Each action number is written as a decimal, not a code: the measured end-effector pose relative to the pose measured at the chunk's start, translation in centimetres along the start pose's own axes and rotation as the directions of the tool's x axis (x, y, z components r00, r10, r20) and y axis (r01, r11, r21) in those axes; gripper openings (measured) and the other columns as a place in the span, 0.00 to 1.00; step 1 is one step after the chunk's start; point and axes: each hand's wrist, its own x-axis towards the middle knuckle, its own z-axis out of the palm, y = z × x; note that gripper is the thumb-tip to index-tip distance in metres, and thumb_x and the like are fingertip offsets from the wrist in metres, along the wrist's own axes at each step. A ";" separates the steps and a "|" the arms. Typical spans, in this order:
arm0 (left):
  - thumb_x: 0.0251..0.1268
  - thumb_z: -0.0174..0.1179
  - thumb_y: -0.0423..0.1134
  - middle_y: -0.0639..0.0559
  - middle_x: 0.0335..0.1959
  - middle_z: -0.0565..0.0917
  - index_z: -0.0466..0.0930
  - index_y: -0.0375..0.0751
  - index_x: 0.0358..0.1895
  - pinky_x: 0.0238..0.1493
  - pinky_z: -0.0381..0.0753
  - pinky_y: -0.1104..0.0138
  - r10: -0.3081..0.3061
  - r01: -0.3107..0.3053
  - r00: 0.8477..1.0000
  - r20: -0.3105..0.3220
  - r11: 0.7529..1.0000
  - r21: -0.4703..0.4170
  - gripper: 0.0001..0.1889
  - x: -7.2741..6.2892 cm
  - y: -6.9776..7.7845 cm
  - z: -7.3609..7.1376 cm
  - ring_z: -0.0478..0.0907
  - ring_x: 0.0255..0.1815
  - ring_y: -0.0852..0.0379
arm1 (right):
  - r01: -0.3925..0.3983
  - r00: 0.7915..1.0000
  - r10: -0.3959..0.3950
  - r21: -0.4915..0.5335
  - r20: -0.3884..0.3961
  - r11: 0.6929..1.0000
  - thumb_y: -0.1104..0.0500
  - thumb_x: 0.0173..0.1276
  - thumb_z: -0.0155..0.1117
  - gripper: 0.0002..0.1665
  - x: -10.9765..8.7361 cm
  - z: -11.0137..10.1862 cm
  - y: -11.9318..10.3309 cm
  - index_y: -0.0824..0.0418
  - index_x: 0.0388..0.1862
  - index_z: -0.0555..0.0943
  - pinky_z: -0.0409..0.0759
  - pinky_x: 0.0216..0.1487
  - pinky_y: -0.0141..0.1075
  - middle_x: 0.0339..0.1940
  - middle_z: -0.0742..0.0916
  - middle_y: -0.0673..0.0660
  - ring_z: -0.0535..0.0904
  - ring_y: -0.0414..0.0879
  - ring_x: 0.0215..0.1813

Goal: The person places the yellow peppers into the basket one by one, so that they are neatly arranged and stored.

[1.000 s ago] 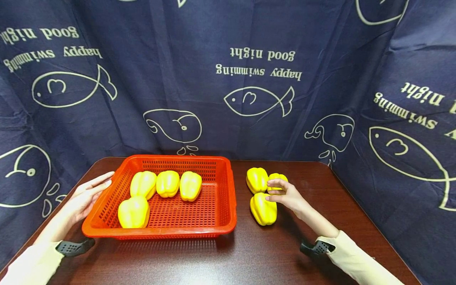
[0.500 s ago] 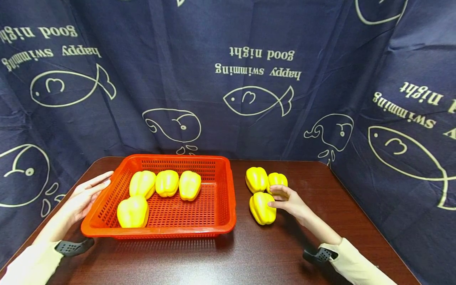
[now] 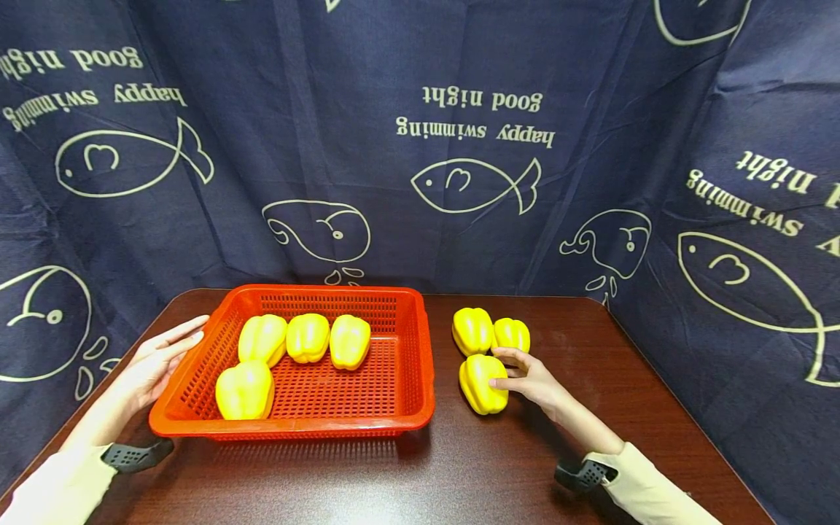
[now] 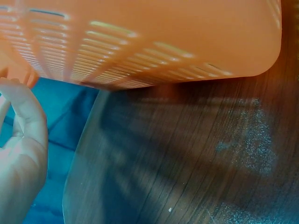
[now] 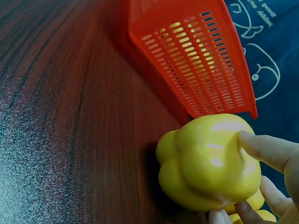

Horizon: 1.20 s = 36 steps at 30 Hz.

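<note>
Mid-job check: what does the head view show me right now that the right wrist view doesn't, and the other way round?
Only the head view: the left hand at the red basket's left side, and the four loaded peppers inside, unobstructed.

Only the right wrist view: the slotted outer wall facing the right hand, with yellow showing through it.

Both: the right hand's thumb against the nearest loose pepper, plus the table and blue curtain.
</note>
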 end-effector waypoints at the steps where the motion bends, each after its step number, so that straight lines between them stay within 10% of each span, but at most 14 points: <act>1: 0.77 0.35 0.27 0.54 0.50 0.86 0.79 0.54 0.59 0.45 0.85 0.66 0.000 0.000 1.000 -0.001 1.000 -0.002 0.25 0.0 0.0 0.0 0.85 0.48 0.58 | 0.000 1.000 0.000 0.002 0.003 1.000 0.63 0.59 0.70 0.41 0.0 0.0 0.1 0.73 0.68 0.63 0.78 0.48 0.29 0.66 0.71 0.72 0.77 0.51 0.56; 36: 0.77 0.37 0.28 0.58 0.49 0.86 0.79 0.57 0.58 0.44 0.85 0.68 0.007 -0.002 0.998 -0.057 0.997 0.084 0.24 -0.1 0.0 0.0 0.84 0.47 0.62 | -0.013 0.995 0.013 -0.001 0.094 1.000 0.63 0.59 0.70 0.36 0.5 0.7 -0.5 0.69 0.64 0.68 0.83 0.48 0.37 0.60 0.75 0.68 0.81 0.44 0.46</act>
